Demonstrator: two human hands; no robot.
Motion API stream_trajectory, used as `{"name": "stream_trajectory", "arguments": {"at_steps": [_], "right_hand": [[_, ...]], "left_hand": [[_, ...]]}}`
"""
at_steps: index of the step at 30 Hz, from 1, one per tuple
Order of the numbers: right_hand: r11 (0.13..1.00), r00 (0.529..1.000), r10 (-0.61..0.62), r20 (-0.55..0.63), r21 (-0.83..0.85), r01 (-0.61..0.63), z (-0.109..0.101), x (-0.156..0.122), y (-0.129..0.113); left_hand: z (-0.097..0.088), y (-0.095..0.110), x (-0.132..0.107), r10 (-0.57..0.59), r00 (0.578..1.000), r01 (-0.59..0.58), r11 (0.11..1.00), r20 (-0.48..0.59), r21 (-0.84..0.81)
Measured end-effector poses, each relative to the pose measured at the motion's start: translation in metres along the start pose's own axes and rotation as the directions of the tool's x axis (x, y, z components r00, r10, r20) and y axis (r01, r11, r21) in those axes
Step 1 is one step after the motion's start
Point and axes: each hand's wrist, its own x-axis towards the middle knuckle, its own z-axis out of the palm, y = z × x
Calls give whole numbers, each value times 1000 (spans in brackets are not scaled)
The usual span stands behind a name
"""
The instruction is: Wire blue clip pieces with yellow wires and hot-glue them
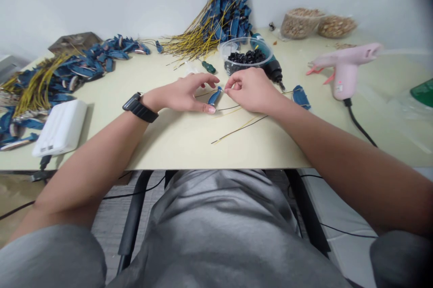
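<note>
My left hand (189, 94) rests on the table with a black watch on its wrist, its thumb and fingers pinched round a small blue leaf-shaped piece (215, 96). My right hand (248, 89) is closed beside it, its fingertips pinching the top end of the same blue piece, where a thin wire (206, 94) runs. A thin yellow and black wire (237, 129) lies loose on the table just below both hands. Another blue piece (301, 97) lies to the right of my right wrist.
A pink glue gun (345, 69) stands at the right with its black cord. Behind the hands stands a clear bowl of black bits (245, 56). Heaps of blue pieces on yellow wires (219, 17) fill the back and left. A white box (62, 126) lies at the left edge.
</note>
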Motion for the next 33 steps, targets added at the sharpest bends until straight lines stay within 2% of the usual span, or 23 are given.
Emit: {"name": "stream_trajectory", "arguments": {"at_steps": [10,17,22,25,29,33], "right_hand": [[1000,1000,24,1,-7,-24,-1,0,-2],[999,999,48,-10,-15,-48,-2,0,-4],[998,1000,24,-10,64,-23,0,0,-1],[994,1000,15,26,110,-18,-1,-3,-4],[980,992,83,94,171,-99,-4,-7,-12],[972,990,100,97,202,-118,-6,-8,-15]], "left_hand": [[2,-1,7,-34,999,33,997,23,67],[5,4,4,-65,995,68,997,-73,41],[8,10,1,-75,984,86,994,-163,63],[9,13,1,-84,981,97,993,-176,70],[11,15,2,-108,977,125,989,-186,80],[12,13,2,-107,974,128,987,-198,99]]}}
